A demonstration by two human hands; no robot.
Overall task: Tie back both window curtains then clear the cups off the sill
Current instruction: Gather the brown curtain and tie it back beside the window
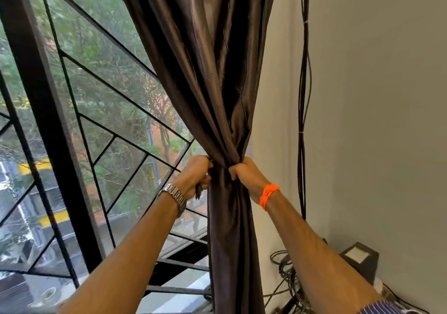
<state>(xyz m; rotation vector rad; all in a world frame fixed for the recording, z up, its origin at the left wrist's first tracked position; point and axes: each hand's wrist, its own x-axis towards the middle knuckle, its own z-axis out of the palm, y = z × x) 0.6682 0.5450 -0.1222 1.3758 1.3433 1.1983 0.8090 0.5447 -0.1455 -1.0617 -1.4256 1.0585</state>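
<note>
the curtain [217,91] hangs bunched by the wall [375,120], left grip [195,173] clenched on a dark tie end [199,192], right grip [244,172] fisted on the curtain's waist, so best pull both sides evenly and level until it cinches snug.

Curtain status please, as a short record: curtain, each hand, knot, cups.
curtain: dark, gathered to a narrow waist
left hand: grips a dark strip at the waist
right hand: grips the curtain at the waist
knot: cannot tell, hidden between the hands
cups: none in view
</note>
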